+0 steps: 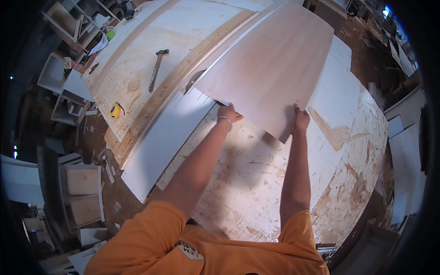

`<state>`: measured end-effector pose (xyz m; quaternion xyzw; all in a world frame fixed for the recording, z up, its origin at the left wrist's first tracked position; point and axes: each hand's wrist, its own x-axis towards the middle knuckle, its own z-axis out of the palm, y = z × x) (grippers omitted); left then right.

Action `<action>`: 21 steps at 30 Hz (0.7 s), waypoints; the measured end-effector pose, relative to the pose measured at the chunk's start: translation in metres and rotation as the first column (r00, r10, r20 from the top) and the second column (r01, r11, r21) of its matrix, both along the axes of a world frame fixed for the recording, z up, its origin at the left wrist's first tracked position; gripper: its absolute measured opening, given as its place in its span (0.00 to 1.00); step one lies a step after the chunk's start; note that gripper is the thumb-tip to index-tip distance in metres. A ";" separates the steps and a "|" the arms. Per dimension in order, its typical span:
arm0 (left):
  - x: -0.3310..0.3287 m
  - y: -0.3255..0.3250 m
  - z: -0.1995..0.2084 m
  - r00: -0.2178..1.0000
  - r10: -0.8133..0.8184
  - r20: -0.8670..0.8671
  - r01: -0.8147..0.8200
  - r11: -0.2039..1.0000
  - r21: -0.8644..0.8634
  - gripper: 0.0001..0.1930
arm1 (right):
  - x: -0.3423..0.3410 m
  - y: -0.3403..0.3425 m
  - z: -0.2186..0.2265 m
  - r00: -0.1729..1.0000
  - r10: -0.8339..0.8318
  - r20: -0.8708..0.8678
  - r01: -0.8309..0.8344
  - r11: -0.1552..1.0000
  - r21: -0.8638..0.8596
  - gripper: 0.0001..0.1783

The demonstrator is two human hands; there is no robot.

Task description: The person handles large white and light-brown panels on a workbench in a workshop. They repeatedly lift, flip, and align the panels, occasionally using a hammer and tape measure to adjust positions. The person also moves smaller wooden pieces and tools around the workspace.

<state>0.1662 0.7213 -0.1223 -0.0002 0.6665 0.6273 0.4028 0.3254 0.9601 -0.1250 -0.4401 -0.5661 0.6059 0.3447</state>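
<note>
— Both hands on the sheet?

— Yes. The left hand (229, 112) pinches the near edge of the thin pinkish plywood sheet (270, 64), fingers closed over it; the right hand (300, 120) clamps the same edge near the corner.

— Where's the sheet?

— Over the big scuffed workbench (256, 183), its near edge lifted, overlapping a long white panel (165, 142).

— Anything else?

— A hammer (156, 68) and a yellow tape measure (115, 110) lie well to the left.

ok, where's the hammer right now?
Head view, upper left: the hammer lies on the workbench, left of the long wooden strip, above the yellow tape measure, away from both hands.
</note>
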 end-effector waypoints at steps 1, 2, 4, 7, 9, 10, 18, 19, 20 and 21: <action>0.008 -0.015 -0.013 0.973 -0.192 -0.125 0.191 0.981 -0.018 0.14 | 0.004 0.003 0.004 0.997 0.046 -0.067 -0.050 0.996 -0.072 0.23; 0.034 -0.008 0.001 0.887 -0.456 -0.072 0.451 0.890 -0.073 0.14 | 0.027 0.022 -0.004 0.993 0.034 -0.117 -0.050 0.989 -0.136 0.24; 0.087 -0.007 0.047 0.501 -0.864 -0.047 0.855 0.502 -0.126 0.14 | 0.073 0.045 -0.024 0.995 0.015 -0.099 -0.024 0.995 -0.092 0.25; 0.124 -0.015 0.233 0.116 -0.988 0.100 0.993 0.118 0.016 0.18 | 0.190 0.107 -0.069 0.977 0.013 0.215 -0.034 0.995 0.095 0.30; 0.089 0.007 0.279 -0.098 -0.995 -0.014 0.994 -0.097 -0.044 0.18 | 0.221 0.114 -0.061 0.858 -0.119 0.499 0.065 0.990 0.125 0.36; 0.052 0.026 0.285 -0.066 -0.996 -0.062 0.995 -0.061 -0.085 0.16 | 0.211 0.096 -0.033 0.873 -0.016 0.487 -0.018 0.998 0.065 0.36; -0.239 0.181 0.232 -0.504 -0.861 0.063 -0.348 0.136 -0.928 0.22 | 0.193 0.060 0.012 0.698 -0.233 0.677 -0.026 0.937 0.349 0.34; -0.262 0.170 0.227 -0.419 -0.906 0.060 -0.385 0.118 -0.915 0.21 | 0.184 0.057 0.013 0.709 -0.216 0.672 -0.045 0.936 0.348 0.34; -0.282 0.175 0.208 -0.444 -0.896 0.009 -0.329 0.154 -0.932 0.20 | 0.184 0.048 0.018 0.750 -0.239 0.616 -0.021 0.923 0.384 0.35; -0.305 0.163 0.191 -0.443 -0.896 -0.038 -0.284 0.180 -0.942 0.18 | 0.188 0.049 0.015 0.749 -0.223 0.624 -0.027 0.930 0.366 0.35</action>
